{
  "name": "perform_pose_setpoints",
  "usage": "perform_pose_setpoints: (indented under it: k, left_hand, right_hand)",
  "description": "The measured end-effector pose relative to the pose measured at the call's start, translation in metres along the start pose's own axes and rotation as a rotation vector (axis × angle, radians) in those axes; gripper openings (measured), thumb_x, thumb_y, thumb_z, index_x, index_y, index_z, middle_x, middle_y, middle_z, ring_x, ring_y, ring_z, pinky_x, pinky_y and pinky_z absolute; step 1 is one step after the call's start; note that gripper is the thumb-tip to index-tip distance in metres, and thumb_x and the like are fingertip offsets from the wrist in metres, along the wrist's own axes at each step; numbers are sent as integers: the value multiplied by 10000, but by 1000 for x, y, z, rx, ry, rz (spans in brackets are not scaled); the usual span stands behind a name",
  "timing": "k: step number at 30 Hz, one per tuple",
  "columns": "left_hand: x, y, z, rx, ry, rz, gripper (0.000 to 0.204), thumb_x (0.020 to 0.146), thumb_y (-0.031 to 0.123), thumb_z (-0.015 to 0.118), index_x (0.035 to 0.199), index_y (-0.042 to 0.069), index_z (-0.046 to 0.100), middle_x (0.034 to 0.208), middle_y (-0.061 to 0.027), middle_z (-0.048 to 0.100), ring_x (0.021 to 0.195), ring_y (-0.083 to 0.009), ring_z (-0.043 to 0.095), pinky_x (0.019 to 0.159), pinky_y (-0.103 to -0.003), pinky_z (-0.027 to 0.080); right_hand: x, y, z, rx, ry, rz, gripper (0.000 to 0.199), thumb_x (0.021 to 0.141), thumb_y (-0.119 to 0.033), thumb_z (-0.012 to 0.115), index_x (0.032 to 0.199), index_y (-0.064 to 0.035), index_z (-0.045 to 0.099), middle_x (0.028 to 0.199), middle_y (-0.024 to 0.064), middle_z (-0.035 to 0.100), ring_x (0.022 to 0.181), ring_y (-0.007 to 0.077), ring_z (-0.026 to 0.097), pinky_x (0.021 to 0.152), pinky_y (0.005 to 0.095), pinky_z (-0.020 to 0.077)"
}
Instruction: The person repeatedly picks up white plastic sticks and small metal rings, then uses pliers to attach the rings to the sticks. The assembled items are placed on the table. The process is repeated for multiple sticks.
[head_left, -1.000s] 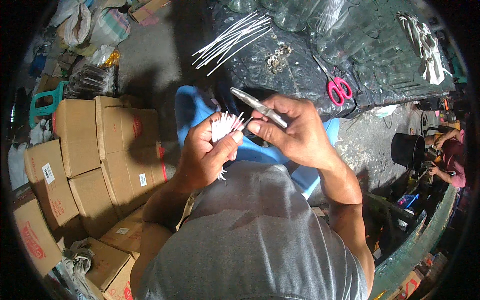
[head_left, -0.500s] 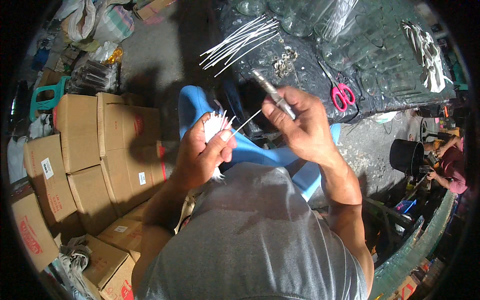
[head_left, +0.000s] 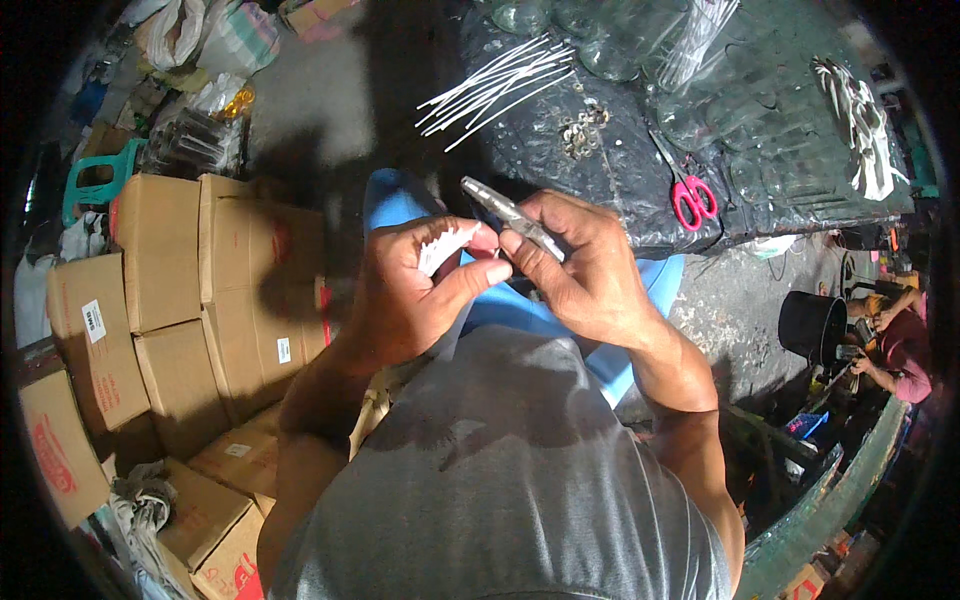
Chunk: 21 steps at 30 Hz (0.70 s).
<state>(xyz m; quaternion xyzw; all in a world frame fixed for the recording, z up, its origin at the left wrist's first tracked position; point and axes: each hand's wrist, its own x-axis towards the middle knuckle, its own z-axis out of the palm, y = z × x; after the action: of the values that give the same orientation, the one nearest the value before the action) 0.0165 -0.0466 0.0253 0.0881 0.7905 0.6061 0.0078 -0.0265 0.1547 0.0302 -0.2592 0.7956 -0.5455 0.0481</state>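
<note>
My left hand [head_left: 400,290] is closed around a bundle of thin white wick-like strands [head_left: 440,249], their cut ends showing above the fingers. In my right hand [head_left: 590,262] lies a slim silver metal tool [head_left: 512,214], possibly pliers, tilted up to the left. Thumb and fingers of both hands meet closely in front of my shirt. Whatever sits between the fingertips there is mostly hidden. Beyond them, on a black plastic-covered table, rest loose white strands [head_left: 500,88], a pile of small metal pieces [head_left: 583,130] and pink-handled scissors [head_left: 692,198].
Clear glass vessels [head_left: 760,130] crowd the table's right side, with more white strands [head_left: 697,45] and white fabric strips [head_left: 862,125] among them. Cardboard boxes [head_left: 165,250] are stacked at my left. A black bucket [head_left: 810,325] and another person [head_left: 905,345] are at far right.
My hands have come together; the right moved left and slightly down with the tool. A single strand that stretched between them no longer shows. The view has shifted slightly.
</note>
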Motion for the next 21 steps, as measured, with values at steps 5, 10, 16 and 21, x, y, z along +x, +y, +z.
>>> perform_pose_setpoints:
  k: [5, 10, 16, 21]
  left_hand:
    - [5, -3, 12, -185, 53, -140, 134, 902, 88, 739, 944, -36, 709, 816, -58, 715, 766, -72, 635, 685, -252, 520]
    - [2, -3, 10, -246, 1, -227, 137, 925, 94, 704, 968, -37, 702, 825, -62, 719, 770, -75, 636, 690, -246, 517]
    - [4, 1, 9, -370, -9, -252, 139, 945, 75, 653, 985, -50, 697, 847, -83, 727, 797, -107, 660, 728, -259, 524]
    - [8, 3, 12, -333, -30, -203, 129, 939, 89, 654, 950, -30, 703, 784, -47, 695, 643, -58, 545, 591, -235, 424]
  right_hand:
    - [-8, 3, 0, 137, 23, 151, 156, 928, -134, 689, 968, 15, 669, 766, 142, 640, 689, 207, 620, 622, 340, 465]
    - [-10, 1, 0, 272, 2, 238, 144, 964, -130, 668, 995, 9, 679, 797, 49, 671, 731, 85, 581, 641, 272, 468]
    - [-12, 10, 11, 523, 79, 233, 110, 977, -59, 648, 1055, 15, 671, 834, 21, 674, 753, 72, 580, 680, 245, 497]
    - [-11, 15, 14, 668, 122, 254, 96, 961, -34, 660, 1036, 26, 659, 841, 50, 688, 776, 96, 631, 707, 247, 530]
